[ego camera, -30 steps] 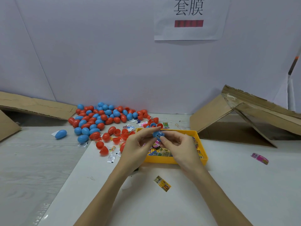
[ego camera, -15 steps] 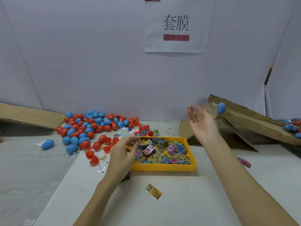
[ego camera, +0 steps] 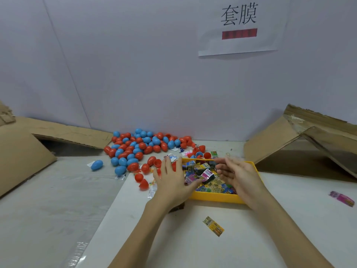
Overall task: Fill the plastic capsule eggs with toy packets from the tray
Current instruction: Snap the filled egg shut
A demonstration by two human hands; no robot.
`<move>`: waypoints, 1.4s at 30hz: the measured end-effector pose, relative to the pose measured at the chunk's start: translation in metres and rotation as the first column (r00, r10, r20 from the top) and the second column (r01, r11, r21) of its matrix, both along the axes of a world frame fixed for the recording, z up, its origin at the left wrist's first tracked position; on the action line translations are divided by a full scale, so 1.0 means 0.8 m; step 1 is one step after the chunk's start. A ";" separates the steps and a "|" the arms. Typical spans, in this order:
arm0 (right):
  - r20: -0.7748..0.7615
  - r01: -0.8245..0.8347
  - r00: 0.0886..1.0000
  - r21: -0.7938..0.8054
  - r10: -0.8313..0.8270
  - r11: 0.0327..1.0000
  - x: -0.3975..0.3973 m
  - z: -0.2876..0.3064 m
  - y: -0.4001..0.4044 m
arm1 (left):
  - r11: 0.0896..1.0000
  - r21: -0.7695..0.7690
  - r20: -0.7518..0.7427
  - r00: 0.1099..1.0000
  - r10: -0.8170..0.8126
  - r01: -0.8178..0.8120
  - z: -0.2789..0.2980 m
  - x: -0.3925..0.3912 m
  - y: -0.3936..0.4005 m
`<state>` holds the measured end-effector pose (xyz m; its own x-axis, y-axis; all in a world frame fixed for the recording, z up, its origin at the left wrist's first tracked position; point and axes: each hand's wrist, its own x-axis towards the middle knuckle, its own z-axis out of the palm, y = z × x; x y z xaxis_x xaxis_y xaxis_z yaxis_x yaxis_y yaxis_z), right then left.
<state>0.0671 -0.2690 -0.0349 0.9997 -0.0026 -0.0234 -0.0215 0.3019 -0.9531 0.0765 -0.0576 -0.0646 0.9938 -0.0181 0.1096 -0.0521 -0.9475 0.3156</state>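
Both hands flat-fingered, left hand [ego camera: 172, 181], blurred right hand [ego camera: 238, 176] seemingly empty, glossy packets [ego camera: 205, 176], yellow tray [ego camera: 216, 197].

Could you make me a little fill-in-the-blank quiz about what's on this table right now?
1. The toy packets lie in a shallow plastic tray coloured ____.
2. The pile of plastic capsule eggs is red and ____.
3. A single blue egg lies apart, to the ____ of the pile.
4. Both the left hand and right hand hover over the ____.

Answers: yellow; blue; left; tray
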 end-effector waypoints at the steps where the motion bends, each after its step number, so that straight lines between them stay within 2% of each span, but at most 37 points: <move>1: 0.001 -0.003 1.000 -0.003 0.003 1.000 0.001 -0.001 0.000 | 0.999 -0.021 -0.002 0.999 0.039 -0.039 0.005 0.008 0.006; 4: 0.002 -0.011 1.000 -0.010 0.011 1.000 0.003 -0.004 0.000 | 0.969 -0.069 0.007 0.971 0.240 -0.239 0.022 0.040 0.028; 6: 0.011 -0.008 1.000 -0.029 0.008 1.000 0.002 -0.005 0.001 | 0.948 0.031 0.002 0.949 0.317 -0.316 0.027 0.061 0.050; 9: 0.023 -0.004 1.000 -0.057 0.006 0.998 -0.002 -0.002 0.004 | 0.938 0.164 0.012 0.951 0.308 -0.305 0.025 0.079 0.078; 13: 0.030 -0.002 1.000 -0.066 0.004 0.998 -0.005 0.000 0.005 | 0.949 0.212 0.086 0.972 0.219 -0.232 0.021 0.085 0.081; 16: 0.029 0.010 1.000 -0.085 -0.007 0.996 -0.005 0.000 0.005 | 0.969 0.130 0.088 0.976 0.201 -0.211 0.022 0.078 0.079; 18: 0.031 0.000 1.000 -0.083 0.002 0.997 -0.005 0.000 0.004 | 0.977 0.069 0.143 0.972 0.189 -0.200 0.024 0.071 0.077; 21: 0.037 -0.005 0.999 -0.082 0.008 0.997 -0.005 -0.001 0.004 | 0.985 -0.085 0.299 0.939 0.171 -0.153 0.034 0.055 0.066; 24: 0.041 -0.003 0.999 -0.115 0.008 0.993 -0.004 -0.003 0.004 | 0.970 -0.243 0.468 0.878 0.106 0.013 0.050 0.031 0.039; 26: 0.062 -0.004 0.998 -0.145 0.013 0.989 -0.005 -0.003 0.006 | 0.902 -0.380 0.523 0.852 0.029 0.202 0.057 0.010 0.009; 28: 0.126 0.017 0.992 -0.204 0.009 0.979 -0.008 -0.004 0.008 | 0.760 -0.534 0.516 0.855 -0.054 0.371 0.055 -0.011 -0.023; 30: 0.225 0.067 0.974 -0.282 -0.001 0.957 -0.013 -0.005 0.010 | 0.607 -0.658 0.476 0.871 -0.123 0.446 0.047 -0.027 -0.047; 32: 0.297 0.102 0.955 -0.334 0.002 0.937 -0.016 -0.005 0.012 | 0.525 -0.726 0.442 0.886 -0.140 0.445 0.040 -0.035 -0.058; 35: 0.326 0.088 0.945 -0.367 0.039 0.926 -0.018 -0.004 0.012 | 0.480 -0.756 0.431 0.890 -0.146 0.445 0.034 -0.038 -0.057; 42: 0.322 0.046 0.941 -0.432 0.106 0.900 -0.023 -0.002 0.012 | 0.491 -0.751 0.442 0.889 -0.123 0.441 0.031 -0.035 -0.050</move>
